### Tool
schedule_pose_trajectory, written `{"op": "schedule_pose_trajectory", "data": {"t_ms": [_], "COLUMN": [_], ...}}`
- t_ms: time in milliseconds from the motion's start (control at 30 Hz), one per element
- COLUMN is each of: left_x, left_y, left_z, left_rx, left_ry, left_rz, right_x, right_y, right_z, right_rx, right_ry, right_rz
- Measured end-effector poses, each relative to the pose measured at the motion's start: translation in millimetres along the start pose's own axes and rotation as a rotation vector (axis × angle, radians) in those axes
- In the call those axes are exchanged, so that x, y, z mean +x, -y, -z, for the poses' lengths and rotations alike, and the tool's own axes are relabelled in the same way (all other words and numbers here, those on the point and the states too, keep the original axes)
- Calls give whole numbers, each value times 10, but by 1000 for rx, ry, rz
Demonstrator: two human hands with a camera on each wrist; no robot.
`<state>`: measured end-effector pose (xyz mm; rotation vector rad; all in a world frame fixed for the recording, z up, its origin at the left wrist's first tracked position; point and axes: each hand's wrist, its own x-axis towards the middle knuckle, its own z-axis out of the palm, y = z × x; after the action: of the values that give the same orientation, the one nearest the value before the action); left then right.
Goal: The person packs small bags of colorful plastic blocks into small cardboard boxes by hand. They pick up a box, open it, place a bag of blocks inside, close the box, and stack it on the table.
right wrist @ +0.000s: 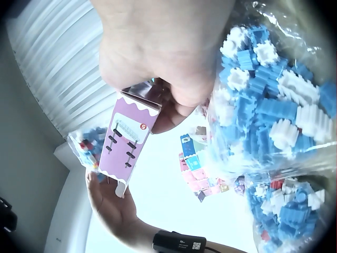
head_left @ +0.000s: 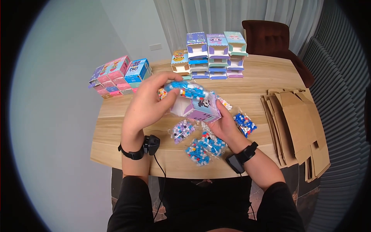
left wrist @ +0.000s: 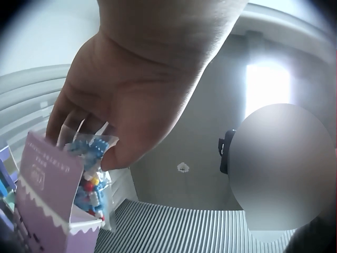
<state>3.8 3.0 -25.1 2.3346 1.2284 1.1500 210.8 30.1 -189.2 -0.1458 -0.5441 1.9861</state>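
My left hand (head_left: 145, 104) pinches a clear plastic bag of building blocks (head_left: 193, 91), mostly blue and white with a few red and yellow ones. The bag is at the open end of a small purple cardboard box (head_left: 203, 111), whose flap stands up beside it in the left wrist view. My right hand (head_left: 224, 125) grips that box from its other end; the right wrist view shows its printed purple side (right wrist: 124, 139). Below the hands, bags of blue blocks (head_left: 198, 151) and a bag of lilac blocks (head_left: 183, 130) lie on the table.
Open-ended boxes (head_left: 218, 50) are stacked at the back of the wooden table (head_left: 110, 135). Pink and blue boxes (head_left: 116, 73) stand stacked at the back left. Flattened brown cartons (head_left: 299, 123) cover the right edge. A dark blue bag of blocks (head_left: 245, 124) lies near my right wrist.
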Motion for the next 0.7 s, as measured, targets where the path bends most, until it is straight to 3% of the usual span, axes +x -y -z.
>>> {"op": "schedule_pose_trajectory", "data": {"t_ms": [67,367,567,700], "left_x": [-49,-149,-158,-124], "left_y": [-87,-69,-113,-83], "left_z": [129,357,337,250], "left_rx": [-66,154,104,181], "left_ry": [24,-72,38,-15], "left_rz": [152,-102,-129,-237], "right_x": [-10,-14,-32,-56], "right_y": [-1,17,-9,-3], "right_z": [-6,-19,-23,12], "right_rx": [-17,0,-25,-22], "right_ry": [2,7,57,81], "right_rz": [1,-37,-72,-113]}}
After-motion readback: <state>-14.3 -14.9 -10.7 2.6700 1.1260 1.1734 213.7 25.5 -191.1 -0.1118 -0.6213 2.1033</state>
